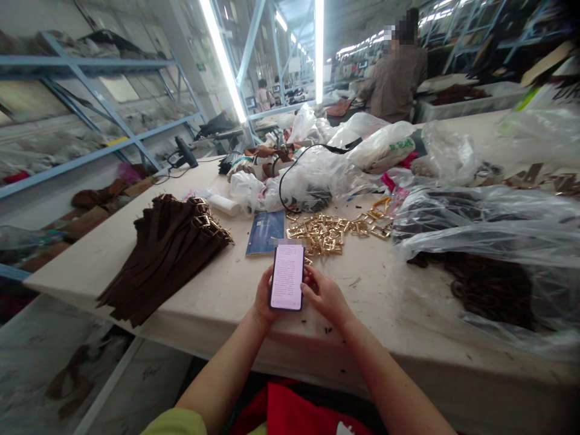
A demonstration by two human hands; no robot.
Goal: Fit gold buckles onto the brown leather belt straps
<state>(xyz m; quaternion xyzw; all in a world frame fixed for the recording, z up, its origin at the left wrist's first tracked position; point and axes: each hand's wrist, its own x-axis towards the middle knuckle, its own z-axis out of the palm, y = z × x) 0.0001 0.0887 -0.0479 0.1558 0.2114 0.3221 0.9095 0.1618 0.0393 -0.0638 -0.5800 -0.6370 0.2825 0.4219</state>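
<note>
A smartphone (287, 279) with a lit screen full of text is held upright over the table's front part. My left hand (263, 296) is closed around its left edge, with most fingers hidden behind it. At the right edge, my right hand (325, 295) grips the phone too, the thumb beside the screen. Just beyond the phone lie a blue booklet (266, 232) and a pile of gold-coloured metal buckles (324, 232). To the left is a stack of dark brown straps (167, 257) with gold buckles at their far ends.
Clear plastic bags (357, 157) crowd the table's back, and a large bag (489, 284) of dark brown cord-like pieces lies at right. A hand-held black tool (185, 153) with a cord rests at the far left edge. Blue shelves (90, 62) line the left; a person (395, 75) stands beyond.
</note>
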